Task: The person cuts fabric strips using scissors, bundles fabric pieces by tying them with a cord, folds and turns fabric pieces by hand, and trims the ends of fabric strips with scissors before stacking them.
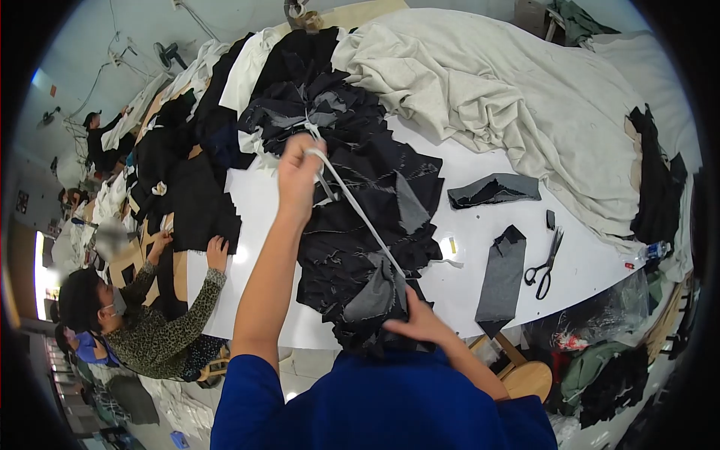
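A large bundle of dark fabric pieces (367,202) lies on the white table in front of me. My left hand (300,169) is closed round a pale fabric strip (360,210), near the knot at the bundle's upper part. The strip runs down across the bundle to my right hand (420,319). That hand rests at the bundle's near end, thumb and fingers apart, beside a grey piece of cloth (373,294). Whether its hidden fingers hold the strip's lower end does not show.
Black scissors (545,266) and grey cloth pieces (501,277) lie to the right. Cream fabric (480,97) is heaped at the back. A co-worker (142,319) handles black cloth (199,202) on the left. A wooden stool (529,381) stands below the table's edge.
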`<state>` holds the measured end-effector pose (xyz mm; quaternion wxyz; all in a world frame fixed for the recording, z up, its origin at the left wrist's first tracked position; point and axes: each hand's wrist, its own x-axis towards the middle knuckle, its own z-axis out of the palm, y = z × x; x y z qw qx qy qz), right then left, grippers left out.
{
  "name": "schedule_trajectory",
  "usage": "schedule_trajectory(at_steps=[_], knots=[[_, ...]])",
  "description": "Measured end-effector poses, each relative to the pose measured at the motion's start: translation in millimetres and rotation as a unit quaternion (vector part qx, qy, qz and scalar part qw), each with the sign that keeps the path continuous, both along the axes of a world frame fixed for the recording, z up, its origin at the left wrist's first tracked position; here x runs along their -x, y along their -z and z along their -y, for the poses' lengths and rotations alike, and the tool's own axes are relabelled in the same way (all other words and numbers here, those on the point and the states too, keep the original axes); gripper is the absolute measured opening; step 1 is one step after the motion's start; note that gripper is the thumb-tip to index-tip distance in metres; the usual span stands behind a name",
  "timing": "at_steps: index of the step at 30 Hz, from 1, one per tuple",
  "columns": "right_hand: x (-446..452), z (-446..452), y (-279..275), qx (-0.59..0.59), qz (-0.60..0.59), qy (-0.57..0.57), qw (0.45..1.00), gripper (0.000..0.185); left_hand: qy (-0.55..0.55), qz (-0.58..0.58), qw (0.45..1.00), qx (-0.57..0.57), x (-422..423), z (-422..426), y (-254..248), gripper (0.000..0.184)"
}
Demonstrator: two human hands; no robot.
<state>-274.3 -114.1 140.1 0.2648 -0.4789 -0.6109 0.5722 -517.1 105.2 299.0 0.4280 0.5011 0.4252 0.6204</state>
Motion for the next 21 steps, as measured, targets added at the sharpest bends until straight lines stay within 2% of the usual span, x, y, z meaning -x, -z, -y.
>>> schedule_trajectory(at_steps=[1,2,3,4,5,6,8,9,10,11,12,14,15,16,17,19,20,21], knots=[[18.8,5.3,6.2,-0.051,0.008,0.006,0.999,0.110,-0.025,0.017,0.998,-0.056,0.8,-9.2,-12.0,0.005],[33.5,7.4,13.0,-0.025,0.134,0.036,0.990,0.121,-0.037,0.075,0.996,-0.029,-2.0,-11.7,-29.7,0.006],[46.5,4.7,28.1,-0.050,0.146,0.086,0.984,0.119,-0.047,0.133,0.990,-0.002,-5.1,-14.3,-43.6,0.007],[57.9,-1.1,26.3,-0.075,0.158,0.137,0.975,0.117,-0.048,0.123,0.991,-0.022,-6.9,-20.2,-48.3,0.010],[64.8,-7.8,23.8,0.016,0.111,0.163,0.980,0.107,-0.022,0.111,0.993,-0.035,-11.8,-21.2,-49.7,0.009],[74.1,-17.8,28.1,-0.010,0.070,0.194,0.978,0.104,0.004,0.099,0.994,-0.050,-18.0,-21.1,-53.4,0.009],[93.5,-40.4,40.1,-0.023,0.023,0.221,0.975,0.099,0.022,-0.029,0.994,-0.103,-16.9,-22.7,-56.4,0.003],[97.1,-56.2,28.0,0.054,0.003,0.208,0.977,0.097,0.025,-0.094,0.984,-0.150,-11.9,-24.7,-54.5,0.004],[99.0,-69.2,11.1,0.132,-0.019,0.195,0.972,0.094,-0.036,-0.174,0.961,-0.214,-19.2,-19.4,-59.7,0.011],[102.5,-77.1,0.8,0.163,-0.029,0.191,0.968,0.091,-0.043,-0.280,0.931,-0.232,-19.4,-5.0,-70.9,0.017],[111.2,-78.7,2.5,0.122,-0.037,0.215,0.968,0.090,-0.027,-0.396,0.878,-0.266,-19.6,5.8,-84.5,0.018],[130.0,-70.1,8.0,0.079,-0.053,0.246,0.965,0.087,0.016,-0.239,0.958,-0.159,-19.6,15.4,-87.5,0.020],[139.4,-59.8,23.8,0.072,-0.103,0.243,0.962,0.086,0.035,-0.032,0.986,-0.159,-23.2,13.2,-90.4,0.014],[141.7,-49.6,28.3,0.056,-0.102,0.233,0.966,0.086,0.234,0.377,0.894,-0.057,10.0,-1.6,-85.0,0.015],[144.4,-36.8,32.1,0.046,-0.101,0.222,0.969,0.086,0.238,0.495,0.835,0.021,50.2,-23.6,-62.0,0.019],[146.3,-13.9,50.3,-0.002,-0.092,0.202,0.975,0.082,-0.019,0.504,0.858,0.100,33.1,-28.3,-64.7,0.018],[145.9,-9.8,62.4,-0.063,-0.068,0.181,0.979,0.082,-0.155,0.240,0.958,0.018,1.3,-24.4,-48.8,0.018],[137.2,-14.8,53.4,0.005,-0.028,0.115,0.993,0.083,-0.137,-0.094,0.985,-0.055,-2.8,-17.1,-23.9,0.027]])
